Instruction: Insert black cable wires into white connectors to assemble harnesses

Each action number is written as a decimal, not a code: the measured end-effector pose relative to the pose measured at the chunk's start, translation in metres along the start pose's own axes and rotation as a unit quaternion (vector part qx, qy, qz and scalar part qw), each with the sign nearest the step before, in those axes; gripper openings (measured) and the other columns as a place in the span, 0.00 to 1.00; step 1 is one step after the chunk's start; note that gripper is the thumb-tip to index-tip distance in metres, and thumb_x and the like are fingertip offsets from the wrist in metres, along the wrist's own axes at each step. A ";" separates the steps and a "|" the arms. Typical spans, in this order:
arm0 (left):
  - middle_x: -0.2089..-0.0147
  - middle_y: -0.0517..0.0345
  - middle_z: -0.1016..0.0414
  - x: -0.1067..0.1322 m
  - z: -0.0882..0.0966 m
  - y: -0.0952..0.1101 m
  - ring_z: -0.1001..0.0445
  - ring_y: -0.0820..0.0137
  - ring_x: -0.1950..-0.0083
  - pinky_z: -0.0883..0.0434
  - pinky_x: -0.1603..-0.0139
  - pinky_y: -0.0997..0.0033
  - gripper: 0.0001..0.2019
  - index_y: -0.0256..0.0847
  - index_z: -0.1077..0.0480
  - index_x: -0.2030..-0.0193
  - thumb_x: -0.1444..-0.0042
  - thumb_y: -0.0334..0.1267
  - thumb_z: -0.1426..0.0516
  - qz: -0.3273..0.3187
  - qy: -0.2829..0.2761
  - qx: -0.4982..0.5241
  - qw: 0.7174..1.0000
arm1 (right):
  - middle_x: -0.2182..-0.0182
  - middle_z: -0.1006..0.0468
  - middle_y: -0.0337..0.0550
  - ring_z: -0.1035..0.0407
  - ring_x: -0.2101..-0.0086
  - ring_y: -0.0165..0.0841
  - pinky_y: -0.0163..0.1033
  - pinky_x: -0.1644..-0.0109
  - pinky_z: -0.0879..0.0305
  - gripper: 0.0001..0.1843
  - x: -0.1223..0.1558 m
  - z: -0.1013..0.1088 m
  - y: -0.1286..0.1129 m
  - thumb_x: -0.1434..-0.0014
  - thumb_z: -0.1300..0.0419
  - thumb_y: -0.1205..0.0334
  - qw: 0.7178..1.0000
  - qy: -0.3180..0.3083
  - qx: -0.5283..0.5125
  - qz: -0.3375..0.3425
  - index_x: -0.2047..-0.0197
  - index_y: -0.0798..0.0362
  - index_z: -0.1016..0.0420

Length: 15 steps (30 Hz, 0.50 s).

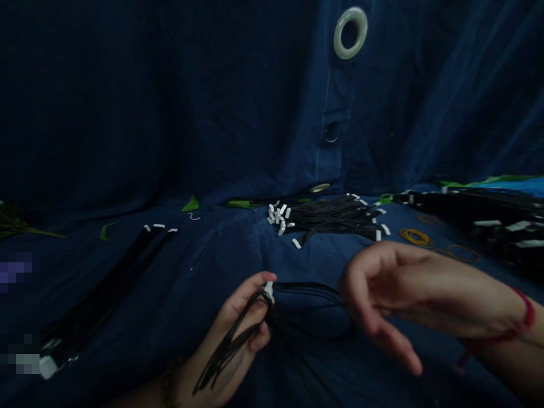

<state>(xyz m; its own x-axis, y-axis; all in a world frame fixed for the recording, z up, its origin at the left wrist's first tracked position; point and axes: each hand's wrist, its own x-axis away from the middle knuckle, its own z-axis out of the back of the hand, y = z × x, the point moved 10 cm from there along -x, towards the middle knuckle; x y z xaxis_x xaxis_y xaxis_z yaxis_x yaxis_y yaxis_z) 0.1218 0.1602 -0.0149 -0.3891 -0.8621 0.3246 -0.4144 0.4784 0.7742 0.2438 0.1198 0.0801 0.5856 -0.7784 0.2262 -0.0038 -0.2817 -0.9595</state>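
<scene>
Black wires [229, 345] with a white connector [268, 290] pinched in the left hand [238, 328], loose strands trailing across the palm and running over to just beside the open, empty right hand [382, 289], the two hands apart. Farther off on blue cloth [178, 272], more white-tipped wire bundles [331, 218] and orange rubber bands [416, 237]; red thread [525, 309] around the right wrist.

Two hands [385, 289], four black wire bundles [331, 218], three cloth eyelets [351, 33].
</scene>
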 end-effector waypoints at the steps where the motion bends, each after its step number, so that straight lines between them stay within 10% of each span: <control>1: 0.69 0.62 0.33 0.000 0.003 0.000 0.38 0.84 0.76 0.38 0.78 0.88 0.18 0.44 0.26 0.57 0.57 0.29 0.35 -0.001 0.008 0.003 1.000 | 0.78 0.28 0.39 0.33 0.79 0.25 0.29 0.76 0.39 0.09 0.002 0.009 -0.011 0.46 0.43 0.60 0.999 0.004 -0.029 0.045 0.68 0.55 0.24; 8: 0.67 0.61 0.32 0.001 0.004 0.001 0.37 0.84 0.76 0.37 0.78 0.87 0.17 0.42 0.27 0.57 0.56 0.27 0.36 -0.004 0.031 0.003 0.999 | 0.68 0.25 0.35 0.31 0.64 0.26 0.30 0.58 0.34 0.04 0.033 0.077 -0.063 0.46 0.37 0.57 0.887 0.300 -0.065 0.345 0.69 0.46 0.22; 12: 0.70 0.62 0.33 0.001 0.003 0.002 0.38 0.83 0.77 0.38 0.79 0.88 0.18 0.42 0.27 0.58 0.57 0.27 0.35 -0.009 0.032 0.007 0.999 | 0.78 0.28 0.30 0.33 0.77 0.21 0.24 0.70 0.34 0.06 0.027 0.049 -0.060 0.45 0.39 0.60 0.899 0.274 -0.117 0.321 0.62 0.47 0.25; 15: 0.69 0.62 0.32 0.002 0.003 0.003 0.37 0.83 0.76 0.37 0.79 0.88 0.19 0.43 0.27 0.57 0.59 0.30 0.34 -0.014 0.028 0.014 0.999 | 0.79 0.26 0.34 0.32 0.78 0.24 0.27 0.74 0.37 0.05 0.018 0.013 -0.046 0.43 0.42 0.61 0.918 0.282 0.144 0.239 0.70 0.51 0.28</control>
<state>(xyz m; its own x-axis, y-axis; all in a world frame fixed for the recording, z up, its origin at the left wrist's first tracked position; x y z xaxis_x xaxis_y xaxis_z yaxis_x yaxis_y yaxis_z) 0.1171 0.1605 -0.0139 -0.3313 -0.8827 0.3332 -0.4476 0.4579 0.7681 0.2652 0.1257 0.1264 0.0595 -0.9641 -0.2588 0.1102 0.2640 -0.9582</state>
